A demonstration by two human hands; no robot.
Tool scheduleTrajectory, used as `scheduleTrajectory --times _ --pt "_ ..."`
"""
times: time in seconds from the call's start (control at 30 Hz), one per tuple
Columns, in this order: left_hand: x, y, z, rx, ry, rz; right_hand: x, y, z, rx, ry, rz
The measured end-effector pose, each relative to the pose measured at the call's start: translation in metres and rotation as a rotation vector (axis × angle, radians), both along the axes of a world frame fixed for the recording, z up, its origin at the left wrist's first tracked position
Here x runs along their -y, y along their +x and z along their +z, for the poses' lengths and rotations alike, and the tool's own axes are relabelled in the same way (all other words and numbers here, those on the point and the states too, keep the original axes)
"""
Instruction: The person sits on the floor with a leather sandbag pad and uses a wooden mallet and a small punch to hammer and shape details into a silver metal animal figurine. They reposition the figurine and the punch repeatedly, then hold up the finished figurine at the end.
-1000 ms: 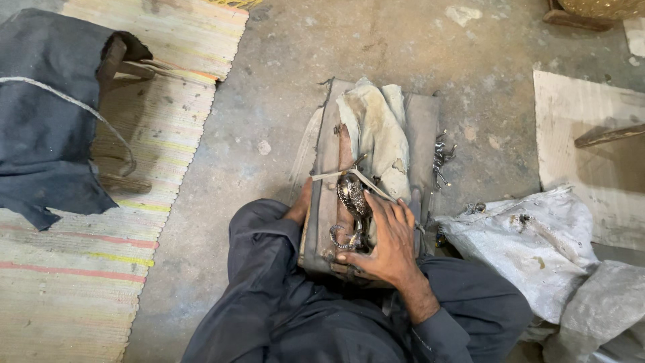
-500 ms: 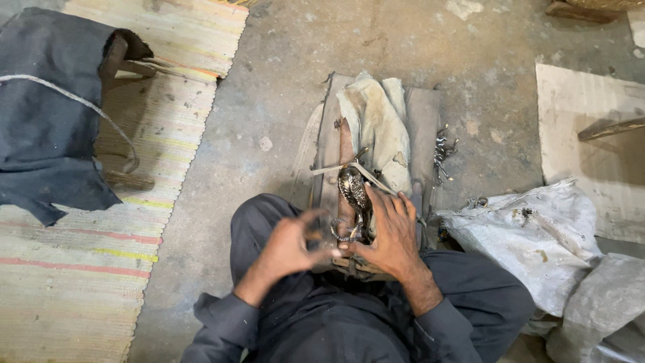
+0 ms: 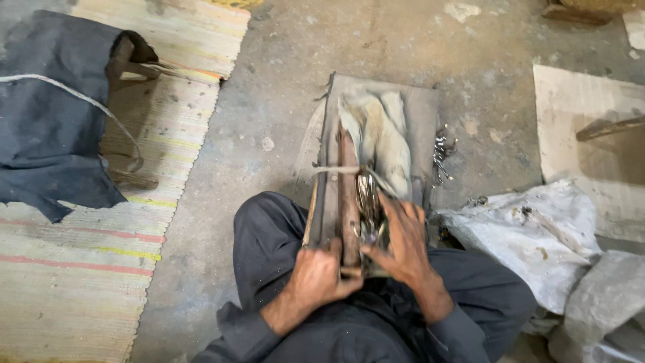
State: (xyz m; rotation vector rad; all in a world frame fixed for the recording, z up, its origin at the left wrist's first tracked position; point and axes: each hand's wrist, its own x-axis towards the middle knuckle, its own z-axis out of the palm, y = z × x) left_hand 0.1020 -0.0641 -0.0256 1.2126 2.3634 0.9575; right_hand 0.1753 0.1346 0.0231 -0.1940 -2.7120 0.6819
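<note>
Metal pieces [image 3: 369,202], shiny and bunched together, lie along a wooden bar [image 3: 348,202] on a grey board [image 3: 422,121] between the person's knees. The right hand [image 3: 403,238] lies over the near end of the bunch, fingers spread and curled down onto it, pinning rather than gripping; how tightly it holds cannot be told. The left hand [image 3: 319,272] is closed round the near end of the bar, thumb toward the metal. A thin strap [image 3: 336,170] crosses bar and bunch just beyond the fingers.

Judging from this, the work goes best if the left hand keeps the bar from rolling while the right presses straight down, fingertips clear of any sharp edges. Wrists should stay low, so that the force runs along the bar and not across it.

A pale cloth [image 3: 379,131] lies bunched on the board's far half, touching the metal. Just beside the board on the right sits a small heap of loose metal bits [image 3: 441,151]. Farther right lie grey sacks [image 3: 531,235]; left is a striped mat [image 3: 74,269] with a dark garment [image 3: 50,134] on it.
</note>
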Motion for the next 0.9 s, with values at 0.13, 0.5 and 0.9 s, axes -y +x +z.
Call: scheduleTrajectory --times 0.13,0.5,0.9 --pt "0.013 -0.001 0.022 0.07 0.014 0.017 0.02 0.013 0.008 0.037 0.073 0.032" --pt "0.052 -0.065 0.041 0.39 -0.179 0.229 -0.027 0.056 -0.009 -0.25 -0.496 -0.204" --pt "0.03 -0.077 0.021 0.625 0.69 0.099 -0.086 0.062 -0.134 0.045 -0.08 -0.395"
